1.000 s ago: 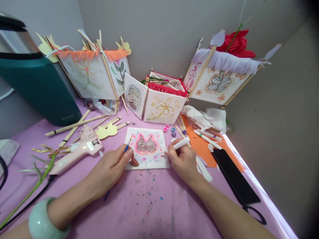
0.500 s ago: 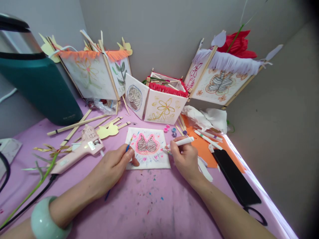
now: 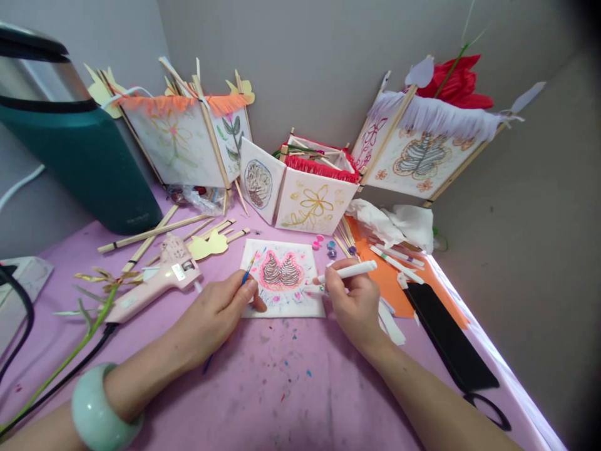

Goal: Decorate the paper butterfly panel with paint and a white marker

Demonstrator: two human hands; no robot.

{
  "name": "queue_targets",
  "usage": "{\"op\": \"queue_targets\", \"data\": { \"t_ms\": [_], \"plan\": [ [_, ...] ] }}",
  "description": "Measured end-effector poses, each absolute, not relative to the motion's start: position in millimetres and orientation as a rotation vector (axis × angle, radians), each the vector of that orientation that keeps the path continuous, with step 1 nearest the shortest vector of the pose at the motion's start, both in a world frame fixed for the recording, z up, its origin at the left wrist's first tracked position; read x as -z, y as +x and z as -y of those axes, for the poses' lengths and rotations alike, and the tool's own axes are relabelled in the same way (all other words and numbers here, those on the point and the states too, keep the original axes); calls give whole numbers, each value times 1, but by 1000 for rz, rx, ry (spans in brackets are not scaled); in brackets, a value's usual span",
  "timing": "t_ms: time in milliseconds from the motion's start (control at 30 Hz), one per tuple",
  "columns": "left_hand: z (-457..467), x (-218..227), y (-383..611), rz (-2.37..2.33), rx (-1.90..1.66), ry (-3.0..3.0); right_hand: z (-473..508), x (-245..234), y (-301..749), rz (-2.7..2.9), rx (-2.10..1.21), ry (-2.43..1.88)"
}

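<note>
A small white canvas panel [image 3: 253, 249] lies flat on the purple-covered table. Its drawing is a brown-striped butterfly shape [image 3: 282, 269] outlined in pink, with pink dots and blue strokes around it. My left hand [image 3: 235, 297] rests at the panel's left edge, its fingers closed round a thin blue paintbrush [image 3: 246, 274] whose bristles point up. Over the right edge, my right hand [image 3: 353, 297] grips a white marker [image 3: 350, 270], tip toward the panel. Whether the tip touches the surface I cannot tell. Small pink [image 3: 318, 242] and blue paint pots [image 3: 331, 249] sit just behind.
Decorated panel lanterns stand behind, orange-fringed [image 3: 164, 134], red-fringed [image 3: 317, 200] and lilac-fringed [image 3: 422, 150]. Left are a teal bottle [image 3: 84, 156], a pink glue gun [image 3: 150, 288] and wooden sticks [image 3: 150, 235]. Right lie orange paper [image 3: 392, 291], white markers [image 3: 397, 263] and a black phone [image 3: 451, 338].
The whole view has shifted slightly, so everything appears a little further right. Both hands keep their holds on the paintbrush and the marker, near the same spots on the panel.
</note>
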State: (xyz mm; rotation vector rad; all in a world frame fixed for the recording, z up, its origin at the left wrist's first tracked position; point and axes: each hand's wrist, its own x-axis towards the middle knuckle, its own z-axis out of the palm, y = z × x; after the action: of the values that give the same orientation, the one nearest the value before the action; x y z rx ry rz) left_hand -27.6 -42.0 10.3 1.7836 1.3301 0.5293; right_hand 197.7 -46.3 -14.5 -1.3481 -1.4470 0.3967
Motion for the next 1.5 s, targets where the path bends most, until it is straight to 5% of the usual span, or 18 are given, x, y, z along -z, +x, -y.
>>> {"op": "queue_targets", "data": {
  "t_ms": [1500],
  "plan": [
    [42, -10, -27, -1339, -525, 1793, 47, 19, 191, 1695, -371, -1365]
  ]
}}
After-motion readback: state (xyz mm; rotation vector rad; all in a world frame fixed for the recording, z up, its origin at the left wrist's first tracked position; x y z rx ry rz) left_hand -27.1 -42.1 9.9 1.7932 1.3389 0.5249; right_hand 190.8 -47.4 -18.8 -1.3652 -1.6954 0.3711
